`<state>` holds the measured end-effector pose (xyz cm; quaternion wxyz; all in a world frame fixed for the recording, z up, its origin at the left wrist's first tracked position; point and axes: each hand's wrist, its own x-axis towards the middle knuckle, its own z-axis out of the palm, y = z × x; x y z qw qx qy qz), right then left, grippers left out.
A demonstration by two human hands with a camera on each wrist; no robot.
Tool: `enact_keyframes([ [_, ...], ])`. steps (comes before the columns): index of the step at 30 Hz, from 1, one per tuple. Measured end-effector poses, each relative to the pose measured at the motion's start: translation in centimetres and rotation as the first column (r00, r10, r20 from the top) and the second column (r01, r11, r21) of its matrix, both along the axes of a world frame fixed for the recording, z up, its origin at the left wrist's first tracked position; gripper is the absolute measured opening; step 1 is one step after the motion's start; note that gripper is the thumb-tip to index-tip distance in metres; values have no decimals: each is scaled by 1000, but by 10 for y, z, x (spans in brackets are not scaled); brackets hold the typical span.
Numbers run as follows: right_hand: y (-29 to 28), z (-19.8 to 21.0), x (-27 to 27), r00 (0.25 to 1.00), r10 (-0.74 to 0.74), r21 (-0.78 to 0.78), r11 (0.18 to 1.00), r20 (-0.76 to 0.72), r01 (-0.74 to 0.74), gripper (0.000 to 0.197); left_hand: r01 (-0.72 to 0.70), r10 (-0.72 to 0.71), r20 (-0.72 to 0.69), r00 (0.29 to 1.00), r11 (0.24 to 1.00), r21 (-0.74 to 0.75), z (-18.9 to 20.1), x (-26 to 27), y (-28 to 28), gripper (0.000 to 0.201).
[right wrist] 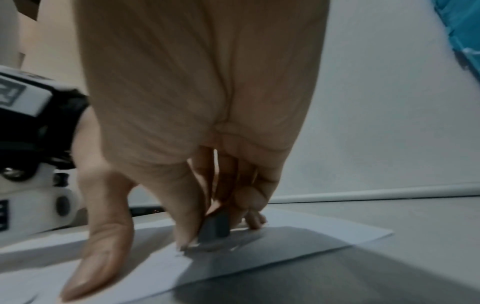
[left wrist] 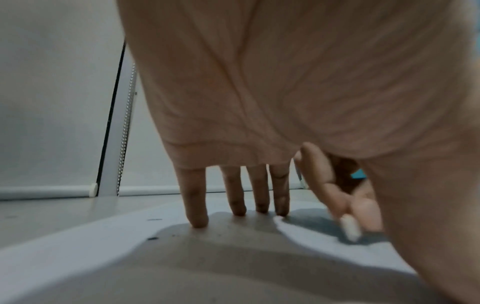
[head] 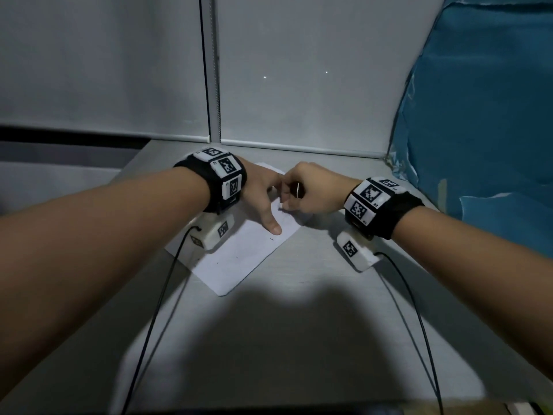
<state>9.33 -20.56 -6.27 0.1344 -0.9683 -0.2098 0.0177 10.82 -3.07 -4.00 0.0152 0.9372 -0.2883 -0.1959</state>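
Note:
A white sheet of paper [head: 239,259] lies at an angle on the grey table [head: 299,339]. My left hand [head: 269,202] presses it flat; the straight fingers [left wrist: 197,216] and the thumb [right wrist: 98,242] touch the sheet [left wrist: 78,246]. My right hand [head: 290,199] sits just to the right, its curled fingers pinching a small eraser [right wrist: 215,226] whose end rests on the paper [right wrist: 311,230]. The left wrist view shows the eraser [left wrist: 350,228] as a small white block. A few faint pencil marks dot the sheet. In the head view the right fingers hide the eraser.
White roller blinds [head: 104,70] with a bead chain [head: 216,85] close off the back of the table. A blue sheet [head: 484,115] hangs at the right. Black cables [head: 149,324] run from both wrist cameras toward the near edge. A shadow covers the near table.

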Motion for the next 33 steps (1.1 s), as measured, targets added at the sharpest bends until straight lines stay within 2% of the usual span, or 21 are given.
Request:
enact_keyframes([
  [4,7,3,-6,995,46,-68,996,-84,-52,9,-24,22,34,999,998,63,-4,1,-2,104],
  [9,-4,1,6,998,-56,-96,994,24,58,11,-44,45,-2,999,987,156,-7,4,-2,126],
  [12,2,0,-1,1000,6,-100,995,2,-6,12,-66,68,-10,998,985,157,-8,5,-3,131],
  [16,10,0,-13,993,110,-99,989,-46,-114,13,-87,89,-2,996,983,163,-8,7,-9,123],
  [19,0,1,-2,999,41,-109,993,-10,-42,16,-73,68,29,997,976,206,-6,7,-12,125],
  [23,-10,3,9,998,-48,-143,988,50,54,9,-68,65,22,998,973,221,-5,7,-12,124],
  [29,6,1,-12,994,99,-126,987,-38,-103,11,-58,49,42,998,970,236,-6,7,-16,118],
  [33,-4,3,3,1000,-8,-107,994,0,8,11,-73,69,27,997,972,225,-5,7,-17,123],
])
